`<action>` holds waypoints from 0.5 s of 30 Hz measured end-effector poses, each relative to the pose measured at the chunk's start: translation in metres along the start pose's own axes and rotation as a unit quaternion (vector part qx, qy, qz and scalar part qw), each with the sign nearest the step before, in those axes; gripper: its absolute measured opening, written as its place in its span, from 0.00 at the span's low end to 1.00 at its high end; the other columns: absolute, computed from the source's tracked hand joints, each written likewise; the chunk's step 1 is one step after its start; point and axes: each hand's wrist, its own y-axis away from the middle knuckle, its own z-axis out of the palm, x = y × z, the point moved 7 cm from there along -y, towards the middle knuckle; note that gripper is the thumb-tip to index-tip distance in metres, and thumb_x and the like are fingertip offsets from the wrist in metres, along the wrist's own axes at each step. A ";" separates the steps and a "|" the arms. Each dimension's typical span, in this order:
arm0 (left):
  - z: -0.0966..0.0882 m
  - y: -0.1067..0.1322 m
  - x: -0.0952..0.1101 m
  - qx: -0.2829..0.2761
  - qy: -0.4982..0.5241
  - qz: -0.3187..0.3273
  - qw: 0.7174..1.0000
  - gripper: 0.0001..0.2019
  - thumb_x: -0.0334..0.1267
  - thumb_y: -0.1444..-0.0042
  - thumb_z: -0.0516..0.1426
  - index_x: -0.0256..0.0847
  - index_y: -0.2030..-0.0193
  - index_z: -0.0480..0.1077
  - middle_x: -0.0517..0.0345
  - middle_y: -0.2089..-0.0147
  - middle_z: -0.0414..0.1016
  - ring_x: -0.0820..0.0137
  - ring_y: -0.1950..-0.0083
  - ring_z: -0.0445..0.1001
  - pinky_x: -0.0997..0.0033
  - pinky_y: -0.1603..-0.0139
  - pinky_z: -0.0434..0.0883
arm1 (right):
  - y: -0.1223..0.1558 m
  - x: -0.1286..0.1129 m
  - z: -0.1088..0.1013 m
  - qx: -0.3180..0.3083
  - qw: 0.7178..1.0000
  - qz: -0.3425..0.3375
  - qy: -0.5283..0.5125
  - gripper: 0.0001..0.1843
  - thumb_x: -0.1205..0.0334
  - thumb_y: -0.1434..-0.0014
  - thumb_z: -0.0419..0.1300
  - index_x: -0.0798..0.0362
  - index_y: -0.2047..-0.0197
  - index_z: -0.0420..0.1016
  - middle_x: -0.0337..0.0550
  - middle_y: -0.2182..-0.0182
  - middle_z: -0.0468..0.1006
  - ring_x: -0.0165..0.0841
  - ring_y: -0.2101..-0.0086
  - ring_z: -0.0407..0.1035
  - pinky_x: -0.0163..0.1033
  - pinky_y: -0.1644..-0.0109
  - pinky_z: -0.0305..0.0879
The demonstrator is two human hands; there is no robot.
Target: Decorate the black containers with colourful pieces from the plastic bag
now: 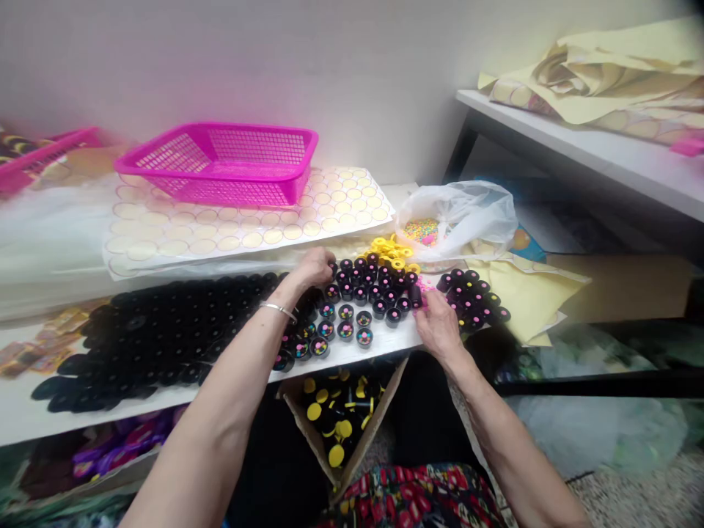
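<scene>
Two bare hands are at work over a white table [404, 336] crowded with small black cups [360, 295]. My left hand [315, 265] is at the back edge of the group, fingers curled down beside a cup; I cannot tell whether they pinch it or only touch it. My right hand [438, 324] is low at the right side, its fingers drawn close together by a little heap of pink beads [423, 284] and right next to a taller-looking dark cup [415, 295]. My own fingers hide the tips, so whether I am pinching a bead, the cup or nothing cannot be told.

Many cups in the middle show a pink dot on top, while those nearest my lap, such as this open one [345, 331], show beads of several colours inside. More cups stand to the right of my right hand, by the yellow paper [511, 293], and a dark mass of them [181, 330] fills the table on the left.

To do this well, I judge, I should keep my wrists raised so neither forearm brushes the rows, handle each cup by its sides and keep it level, and take beads in small pinches. The front cups sit near the table edge, above the open box [372, 433], so a careless knock could spill them.
</scene>
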 end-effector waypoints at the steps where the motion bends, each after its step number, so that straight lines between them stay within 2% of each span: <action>1: 0.001 -0.001 0.000 -0.001 -0.004 0.001 1.000 0.12 0.30 0.70 0.57 0.38 0.73 0.75 0.58 0.78 0.69 0.68 0.70 0.67 0.72 0.69 0.61 | 0.000 -0.002 0.001 -0.017 1.000 0.002 0.008 0.11 0.69 0.49 0.49 0.55 0.62 0.67 0.47 0.65 0.70 0.35 0.65 0.64 0.38 0.65 0.60; 6: 0.005 -0.006 -0.003 0.000 -0.015 0.009 1.000 0.13 0.34 0.68 0.57 0.38 0.70 0.75 0.57 0.76 0.70 0.68 0.70 0.67 0.72 0.69 0.61 | -0.002 -0.005 0.009 -0.081 0.992 0.039 0.092 0.15 0.68 0.45 0.49 0.56 0.55 0.67 0.51 0.58 0.70 0.36 0.63 0.66 0.37 0.66 0.60; 9: 0.006 -0.006 -0.003 -0.001 -0.014 0.023 1.000 0.12 0.35 0.68 0.57 0.37 0.72 0.75 0.59 0.78 0.68 0.70 0.72 0.65 0.72 0.71 0.59 | -0.005 -0.006 0.015 -0.095 0.986 0.047 0.131 0.17 0.69 0.44 0.47 0.56 0.52 0.68 0.51 0.55 0.70 0.36 0.63 0.67 0.37 0.68 0.61; 15: 0.004 -0.002 -0.003 0.015 0.011 0.050 0.999 0.11 0.38 0.67 0.57 0.35 0.75 0.73 0.62 0.81 0.62 0.74 0.75 0.59 0.73 0.74 0.55 | -0.010 -0.008 0.021 -0.097 0.983 0.018 0.153 0.21 0.71 0.43 0.46 0.55 0.47 0.66 0.51 0.56 0.71 0.37 0.63 0.68 0.38 0.68 0.62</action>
